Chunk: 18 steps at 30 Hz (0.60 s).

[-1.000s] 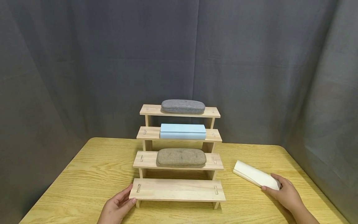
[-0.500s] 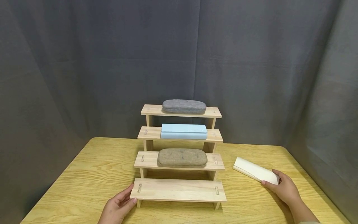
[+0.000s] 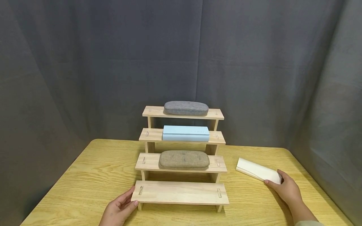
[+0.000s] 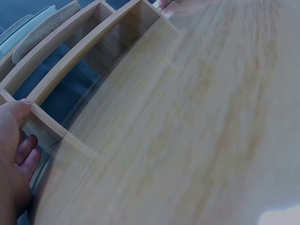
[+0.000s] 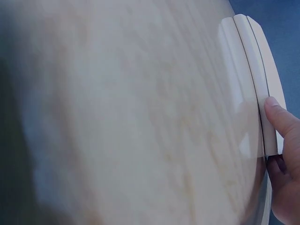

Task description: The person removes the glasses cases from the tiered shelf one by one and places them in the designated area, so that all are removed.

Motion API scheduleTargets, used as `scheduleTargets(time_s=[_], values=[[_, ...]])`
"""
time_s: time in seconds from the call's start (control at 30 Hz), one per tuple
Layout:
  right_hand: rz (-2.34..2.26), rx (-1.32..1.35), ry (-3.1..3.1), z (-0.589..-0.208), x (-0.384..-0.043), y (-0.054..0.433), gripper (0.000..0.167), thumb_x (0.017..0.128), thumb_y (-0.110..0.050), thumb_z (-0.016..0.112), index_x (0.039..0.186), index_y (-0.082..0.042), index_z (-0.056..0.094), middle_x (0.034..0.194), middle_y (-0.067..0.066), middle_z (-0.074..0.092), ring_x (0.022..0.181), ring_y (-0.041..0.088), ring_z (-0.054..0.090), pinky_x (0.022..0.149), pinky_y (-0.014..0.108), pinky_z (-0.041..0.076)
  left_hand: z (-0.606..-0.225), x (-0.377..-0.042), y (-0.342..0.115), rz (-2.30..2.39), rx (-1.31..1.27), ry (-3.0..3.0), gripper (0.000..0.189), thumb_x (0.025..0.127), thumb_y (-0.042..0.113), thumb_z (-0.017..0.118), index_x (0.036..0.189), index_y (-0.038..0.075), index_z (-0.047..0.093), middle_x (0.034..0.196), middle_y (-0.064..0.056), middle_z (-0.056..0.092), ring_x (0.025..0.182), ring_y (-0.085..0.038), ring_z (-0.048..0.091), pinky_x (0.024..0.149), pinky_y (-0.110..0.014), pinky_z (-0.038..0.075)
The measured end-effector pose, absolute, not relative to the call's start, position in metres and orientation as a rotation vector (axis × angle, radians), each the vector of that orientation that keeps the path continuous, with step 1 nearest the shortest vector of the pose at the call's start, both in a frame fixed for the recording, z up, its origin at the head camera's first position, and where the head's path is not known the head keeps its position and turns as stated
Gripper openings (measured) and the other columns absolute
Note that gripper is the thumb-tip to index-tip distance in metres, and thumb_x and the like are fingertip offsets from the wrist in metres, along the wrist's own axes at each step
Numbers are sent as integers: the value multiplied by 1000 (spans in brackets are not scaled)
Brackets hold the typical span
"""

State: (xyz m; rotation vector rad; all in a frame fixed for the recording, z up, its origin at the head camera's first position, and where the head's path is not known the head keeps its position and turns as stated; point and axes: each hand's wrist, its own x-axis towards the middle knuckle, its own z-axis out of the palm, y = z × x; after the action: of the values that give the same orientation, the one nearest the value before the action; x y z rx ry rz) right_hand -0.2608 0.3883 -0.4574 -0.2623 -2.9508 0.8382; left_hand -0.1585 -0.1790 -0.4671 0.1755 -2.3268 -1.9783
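Observation:
My left hand (image 3: 116,210) holds the left end of the lowest shelf of a stepped wooden stand (image 3: 181,192), thumb at its front corner. In the left wrist view, the left hand's (image 4: 13,150) thumb presses that corner while other fingers curl below. At the right of the table, my right hand (image 3: 289,190) grips the near end of a cream-white glasses case (image 3: 255,170), thumb on its front side. The right wrist view shows the case (image 5: 251,61) lying along the tabletop, with the right hand's (image 5: 289,145) thumb on it; the other fingers are partly hidden.
On the upper shelves sit a grey fabric glasses case (image 3: 186,108), a light blue case (image 3: 185,133) and a brown fabric case (image 3: 184,159), one per shelf. The wood-grain table (image 3: 110,166) is enclosed by dark grey curtains (image 3: 141,62) behind and at both sides.
The right hand and the white case have shifted slightly away from me, the gripped end most, so the case lies at a shallower slant. The left hand keeps its hold on the stand.

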Motion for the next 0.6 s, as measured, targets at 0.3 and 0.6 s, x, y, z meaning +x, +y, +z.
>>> scheduleTargets(time_s=[0.3, 0.6], values=[[876, -282, -2977, -455, -264, 388, 104, 90, -55, 65, 149, 15, 16, 149, 43, 20, 136, 59, 22, 112, 67, 26, -467, -159, -178, -1965, 175, -2334, 54, 88, 8, 71, 137, -3, 53, 144, -19, 51, 116, -24, 63, 90, -23, 56], [887, -230, -2867, -451, -258, 379, 103, 87, -53, 69, 150, 11, 19, 147, 45, 21, 131, 63, 24, 104, 72, 31, -468, -159, -179, -1962, 170, -2334, 53, 89, 7, 71, 137, -3, 54, 144, -19, 51, 118, -26, 62, 90, -24, 56]])
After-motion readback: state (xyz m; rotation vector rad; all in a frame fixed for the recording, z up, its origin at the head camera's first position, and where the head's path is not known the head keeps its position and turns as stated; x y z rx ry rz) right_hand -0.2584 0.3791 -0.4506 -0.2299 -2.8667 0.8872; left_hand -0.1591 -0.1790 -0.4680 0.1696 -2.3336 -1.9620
